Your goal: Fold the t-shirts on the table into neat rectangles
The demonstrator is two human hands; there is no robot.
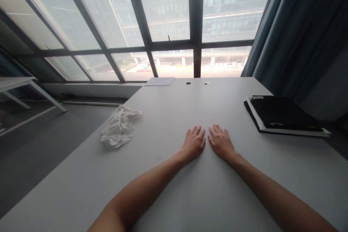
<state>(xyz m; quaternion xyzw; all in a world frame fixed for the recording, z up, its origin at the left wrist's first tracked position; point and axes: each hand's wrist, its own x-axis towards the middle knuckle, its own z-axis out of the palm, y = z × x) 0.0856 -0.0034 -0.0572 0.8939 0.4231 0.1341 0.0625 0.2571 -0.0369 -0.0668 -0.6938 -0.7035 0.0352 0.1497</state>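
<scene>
- Left hand (193, 141): palm down just left of the lower centre of the frame, flat and opened out, fingers extended and pointing up the frame, a little apart.
- Right hand (221, 142): palm down just right of the left hand, equally flat and opened out, its fingers also pointing up the frame; a narrow gap lies between the two hands.
- White table (174, 110): under both hands, which rest on it, filling the lower centre of the frame.
- Crumpled white bundle (119, 127): on the table near its left edge, left of centre in the frame, well apart from the left hand; whether cloth or plastic, I cannot tell.
- Black folder (285, 112): lying flat at the right of the frame on a white layer, with another dark layer beneath, well apart from the right hand.
- White sheet (160, 81): at the table's far left corner, above centre in the frame.
- Two round holes (188, 83): side by side near the far edge.
- Windows (163, 5): dark-framed, across the top.
- Blue curtain (290, 32): upper right.
- Second table (16, 82): at the left edge of the frame, over grey floor (62, 127).
</scene>
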